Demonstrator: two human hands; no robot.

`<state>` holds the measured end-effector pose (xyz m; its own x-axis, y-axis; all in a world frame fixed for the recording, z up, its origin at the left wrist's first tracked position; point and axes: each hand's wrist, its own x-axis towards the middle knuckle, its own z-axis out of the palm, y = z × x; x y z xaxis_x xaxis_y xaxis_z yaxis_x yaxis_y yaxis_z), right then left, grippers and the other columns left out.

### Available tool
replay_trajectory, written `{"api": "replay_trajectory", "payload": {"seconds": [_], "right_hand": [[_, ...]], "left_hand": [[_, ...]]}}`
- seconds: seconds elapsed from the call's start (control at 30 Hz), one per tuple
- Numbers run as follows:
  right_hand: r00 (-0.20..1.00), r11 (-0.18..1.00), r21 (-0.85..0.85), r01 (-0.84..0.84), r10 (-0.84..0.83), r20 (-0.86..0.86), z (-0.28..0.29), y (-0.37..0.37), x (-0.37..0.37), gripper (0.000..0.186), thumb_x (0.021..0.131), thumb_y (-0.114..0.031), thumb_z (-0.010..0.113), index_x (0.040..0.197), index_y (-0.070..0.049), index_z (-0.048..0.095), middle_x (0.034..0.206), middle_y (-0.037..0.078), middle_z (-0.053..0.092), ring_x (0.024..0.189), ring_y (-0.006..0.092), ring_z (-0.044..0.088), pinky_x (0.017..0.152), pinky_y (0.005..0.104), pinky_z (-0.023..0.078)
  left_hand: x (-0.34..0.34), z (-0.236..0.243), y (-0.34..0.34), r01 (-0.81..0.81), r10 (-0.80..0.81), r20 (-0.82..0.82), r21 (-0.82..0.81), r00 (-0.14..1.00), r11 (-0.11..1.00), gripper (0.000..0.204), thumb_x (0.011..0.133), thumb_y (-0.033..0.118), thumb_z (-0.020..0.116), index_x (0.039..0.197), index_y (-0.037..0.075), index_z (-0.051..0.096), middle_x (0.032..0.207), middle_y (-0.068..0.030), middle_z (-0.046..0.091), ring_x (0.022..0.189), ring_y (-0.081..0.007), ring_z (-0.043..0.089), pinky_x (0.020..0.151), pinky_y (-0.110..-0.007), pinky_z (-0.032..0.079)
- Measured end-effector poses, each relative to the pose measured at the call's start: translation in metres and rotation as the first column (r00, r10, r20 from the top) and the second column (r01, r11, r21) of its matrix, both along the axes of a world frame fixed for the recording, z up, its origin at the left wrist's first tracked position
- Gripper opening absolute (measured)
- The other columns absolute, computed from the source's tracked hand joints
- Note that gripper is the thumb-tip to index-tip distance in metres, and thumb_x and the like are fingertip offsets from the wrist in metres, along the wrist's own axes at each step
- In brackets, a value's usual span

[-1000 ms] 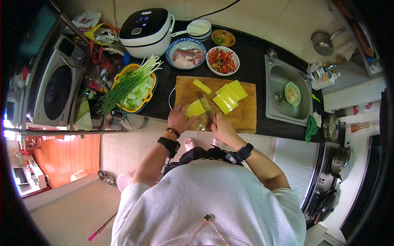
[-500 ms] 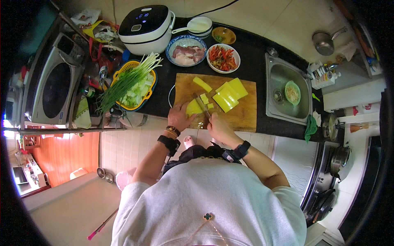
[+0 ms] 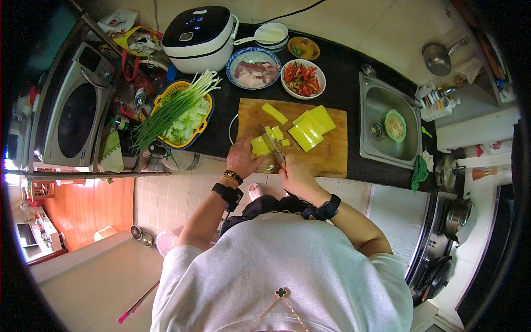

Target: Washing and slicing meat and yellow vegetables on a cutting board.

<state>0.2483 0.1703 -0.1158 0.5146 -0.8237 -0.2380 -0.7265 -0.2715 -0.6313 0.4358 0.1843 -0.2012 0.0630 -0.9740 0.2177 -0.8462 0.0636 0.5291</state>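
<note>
In my right hand (image 3: 296,176) is the handle of a kitchen knife (image 3: 271,145). Its blade slants up and left across the wooden cutting board (image 3: 329,160), right against a smooth yellow jelly-like piece (image 3: 259,146). My left hand (image 3: 242,159) holds that piece from the left with its fingertips, close beside the blade. Small yellow cubes (image 3: 277,133) lie just right of the knife. Farther right rest larger yellow slabs (image 3: 307,137), partly overlapping, and a yellow strip (image 3: 274,113) lies near the board's far edge.
Behind the board stand a plate of raw meat (image 3: 256,74), a bowl of cut red peppers (image 3: 302,77) and a rice cooker (image 3: 199,47). Green onions (image 3: 171,113) lie over a yellow basket (image 3: 200,128) on the left. A steel sink (image 3: 373,105) is at right.
The knife blade has shifted slightly and tilts more to the left at its tip. The yellow piece under my left fingers now shows cut lines. Both hands stay nearly in place.
</note>
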Motion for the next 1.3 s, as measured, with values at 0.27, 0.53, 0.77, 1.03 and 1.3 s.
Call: {"api": "replay_trajectory", "payload": {"seconds": [0.27,0.53,0.77,1.03,1.3], "right_hand": [[1.0,1.0,-0.022,0.01,-0.009,0.01,-0.032,-0.003,0.001,0.022,0.077,-0.013,0.05,0.087,0.005,0.043,0.069,0.028,0.055,0.068,0.0446,0.055,0.061,0.0522,0.044],[0.995,0.992,-0.117,0.037,-0.025,0.101,-0.006,-0.002,0.005,0.021,0.076,-0.011,0.05,0.086,0.006,0.041,0.066,0.027,0.055,0.064,0.0443,0.055,0.058,0.0519,0.043],[0.999,0.997,0.079,-0.004,0.0,0.054,-0.004,0.002,0.012,0.025,0.077,-0.012,0.048,0.089,0.008,0.039,0.061,0.028,0.054,0.06,0.0436,0.055,0.055,0.0502,0.044],[0.999,0.998,0.054,-0.031,0.031,-0.005,-0.02,-0.001,0.012,0.029,0.077,-0.015,0.048,0.092,0.009,0.039,0.064,0.027,0.055,0.062,0.0424,0.056,0.057,0.0493,0.044],[0.988,0.992,0.023,0.126,-0.128,0.087,0.015,-0.03,-0.029,0.022,0.08,-0.015,0.049,0.092,0.001,0.04,0.07,0.024,0.056,0.065,0.0415,0.055,0.059,0.0492,0.043]], "left_hand": [[-0.002,-0.002,-0.001,0.009,-0.008,0.029,-0.03,1.0,1.0,0.056,0.064,0.03,0.068,0.107,0.002,0.048,0.093,-0.0159,0.054,0.087,-0.0319,0.054,0.075,-0.039,0.043],[0.0,0.002,0.0,0.016,-0.015,-0.018,0.026,1.0,1.0,0.057,0.063,0.027,0.069,0.11,0.002,0.046,0.1,-0.0175,0.053,0.091,-0.0327,0.053,0.078,-0.039,0.042],[0.003,-0.003,0.003,0.037,-0.031,-0.097,0.07,0.995,0.997,0.061,0.063,0.024,0.069,0.113,0.0,0.043,0.098,-0.0194,0.053,0.09,-0.0348,0.052,0.08,-0.04,0.042],[0.0,-0.014,-0.002,0.059,-0.058,0.014,-0.045,0.998,0.997,0.062,0.064,0.023,0.068,0.115,0.0,0.041,0.099,-0.0219,0.054,0.091,-0.0353,0.052,0.08,-0.041,0.042],[-0.014,0.014,-0.032,0.141,-0.122,-0.184,0.096,0.975,0.985,0.059,0.07,0.024,0.065,0.121,0.005,0.04,0.099,-0.0179,0.056,0.091,-0.0337,0.054,0.077,-0.04,0.045]]}}
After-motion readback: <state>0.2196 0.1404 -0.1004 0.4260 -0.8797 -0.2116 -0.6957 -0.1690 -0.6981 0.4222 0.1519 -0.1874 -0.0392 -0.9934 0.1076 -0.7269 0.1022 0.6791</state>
